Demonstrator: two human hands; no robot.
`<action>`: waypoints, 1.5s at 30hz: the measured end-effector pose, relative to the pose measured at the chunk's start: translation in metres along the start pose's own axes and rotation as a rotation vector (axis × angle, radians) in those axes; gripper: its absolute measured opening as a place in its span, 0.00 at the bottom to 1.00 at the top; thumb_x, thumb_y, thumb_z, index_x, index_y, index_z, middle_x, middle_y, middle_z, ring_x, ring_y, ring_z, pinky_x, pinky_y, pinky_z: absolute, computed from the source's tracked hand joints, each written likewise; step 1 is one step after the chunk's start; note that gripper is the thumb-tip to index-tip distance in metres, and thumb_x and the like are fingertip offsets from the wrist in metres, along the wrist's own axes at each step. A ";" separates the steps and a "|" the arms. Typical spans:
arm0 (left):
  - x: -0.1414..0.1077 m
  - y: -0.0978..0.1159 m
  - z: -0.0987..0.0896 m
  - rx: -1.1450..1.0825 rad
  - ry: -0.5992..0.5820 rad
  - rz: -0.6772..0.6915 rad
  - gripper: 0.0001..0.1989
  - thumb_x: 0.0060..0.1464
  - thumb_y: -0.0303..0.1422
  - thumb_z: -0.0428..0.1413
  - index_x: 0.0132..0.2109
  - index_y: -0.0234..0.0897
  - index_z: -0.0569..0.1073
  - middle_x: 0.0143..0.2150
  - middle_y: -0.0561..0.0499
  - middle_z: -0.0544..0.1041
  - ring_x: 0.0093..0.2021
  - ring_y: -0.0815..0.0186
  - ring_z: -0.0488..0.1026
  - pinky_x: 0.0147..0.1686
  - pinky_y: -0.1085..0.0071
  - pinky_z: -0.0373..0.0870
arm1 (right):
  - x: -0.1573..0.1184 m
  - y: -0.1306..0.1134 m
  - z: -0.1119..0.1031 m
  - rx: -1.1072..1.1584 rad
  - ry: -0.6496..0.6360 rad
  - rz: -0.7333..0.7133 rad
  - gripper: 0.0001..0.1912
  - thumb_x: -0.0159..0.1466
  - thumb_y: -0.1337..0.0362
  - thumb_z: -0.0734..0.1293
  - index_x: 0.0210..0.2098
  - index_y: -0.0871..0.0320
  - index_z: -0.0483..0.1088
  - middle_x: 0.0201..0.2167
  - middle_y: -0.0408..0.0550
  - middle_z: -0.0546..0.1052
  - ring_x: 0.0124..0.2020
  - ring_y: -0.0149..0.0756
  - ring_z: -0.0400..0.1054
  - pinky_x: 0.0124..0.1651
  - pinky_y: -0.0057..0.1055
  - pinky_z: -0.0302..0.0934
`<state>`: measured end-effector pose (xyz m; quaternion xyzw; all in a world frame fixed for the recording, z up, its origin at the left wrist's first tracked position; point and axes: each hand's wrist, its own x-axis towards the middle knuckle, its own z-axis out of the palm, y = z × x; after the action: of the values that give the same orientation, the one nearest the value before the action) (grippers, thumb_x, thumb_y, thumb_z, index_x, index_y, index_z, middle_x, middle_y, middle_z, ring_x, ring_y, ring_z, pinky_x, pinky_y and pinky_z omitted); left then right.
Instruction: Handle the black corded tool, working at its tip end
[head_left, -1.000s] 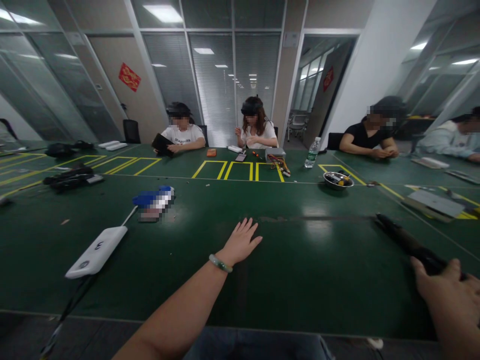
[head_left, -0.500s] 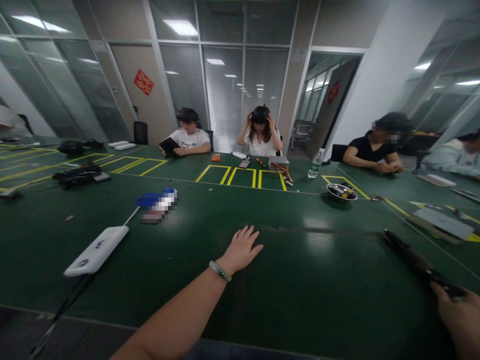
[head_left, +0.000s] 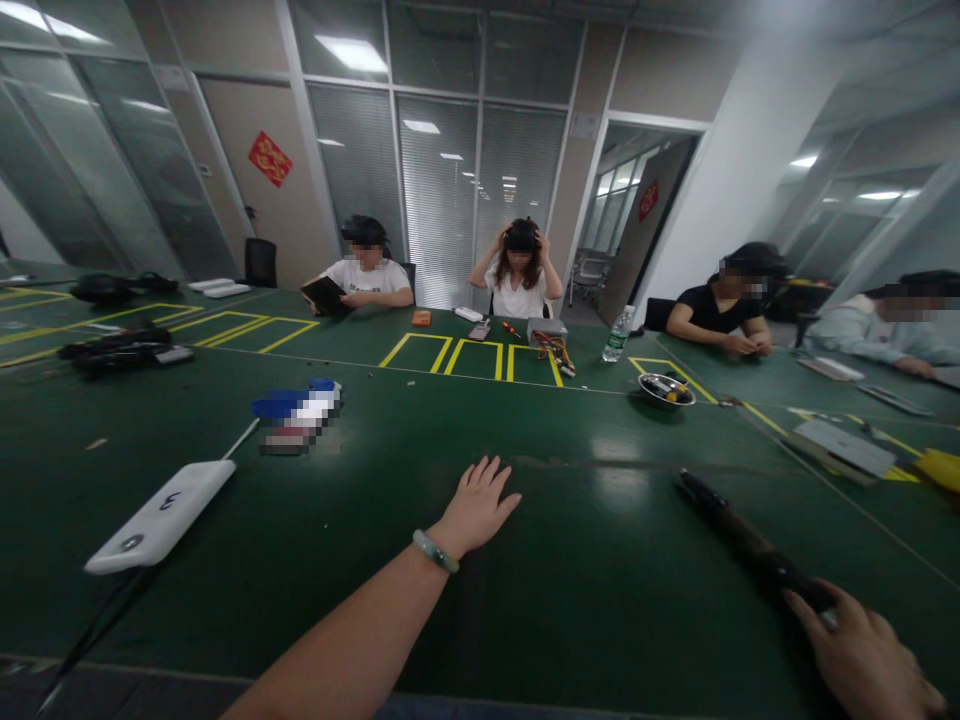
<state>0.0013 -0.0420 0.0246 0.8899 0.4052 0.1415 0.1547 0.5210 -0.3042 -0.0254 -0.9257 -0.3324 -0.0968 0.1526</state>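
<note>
My left hand point(head_left: 478, 508) lies palm down on the green table point(head_left: 570, 590), fingers spread, with a jade-coloured bangle point(head_left: 436, 551) round the wrist. Nothing is in it. At the lower right my right hand point(head_left: 862, 640) grips the near end of a long black object point(head_left: 757, 545), which looks like a folded umbrella or a tripod. That object slants away to the upper left, its far tip pointing toward the middle of the table.
A white power bank point(head_left: 165, 515) with a cable lies left, near a blurred packet point(head_left: 304, 412). Farther off are a metal bowl point(head_left: 667, 391), a water bottle point(head_left: 618, 335), a metal box with wires point(head_left: 547, 332) and black cables point(head_left: 112, 348). Several people sit across the table.
My right hand has moved left and more into view, bringing the long black object with it. My left hand stays flat on the table. The view has turned slightly right.
</note>
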 end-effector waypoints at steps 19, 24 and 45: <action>-0.002 0.012 -0.008 0.092 0.333 0.190 0.28 0.68 0.45 0.39 0.69 0.40 0.51 0.70 0.45 0.53 0.70 0.60 0.50 0.67 0.55 0.50 | -0.123 -0.415 0.002 0.328 -0.248 -0.931 0.28 0.64 0.68 0.58 0.64 0.58 0.54 0.59 0.58 0.62 0.58 0.45 0.56 0.58 0.42 0.49; 0.000 0.001 -0.009 0.106 0.294 0.141 0.27 0.68 0.45 0.37 0.68 0.40 0.54 0.69 0.46 0.58 0.68 0.60 0.54 0.67 0.56 0.49 | -0.134 -0.395 -0.004 0.386 -0.089 -0.904 0.37 0.64 0.62 0.60 0.69 0.57 0.42 0.66 0.57 0.51 0.66 0.48 0.44 0.64 0.45 0.43; -0.007 0.006 -0.034 0.043 0.129 0.099 0.21 0.62 0.44 0.52 0.60 0.49 0.65 0.56 0.50 0.70 0.55 0.57 0.65 0.55 0.58 0.60 | -0.042 -0.323 -0.004 0.324 -0.264 -0.550 0.15 0.72 0.57 0.52 0.42 0.57 0.67 0.41 0.49 0.73 0.41 0.37 0.68 0.41 0.32 0.57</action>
<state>-0.0117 -0.0459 0.0573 0.9010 0.3726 0.1976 0.1020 0.2801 -0.0940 0.0372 -0.7696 -0.5975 0.0404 0.2216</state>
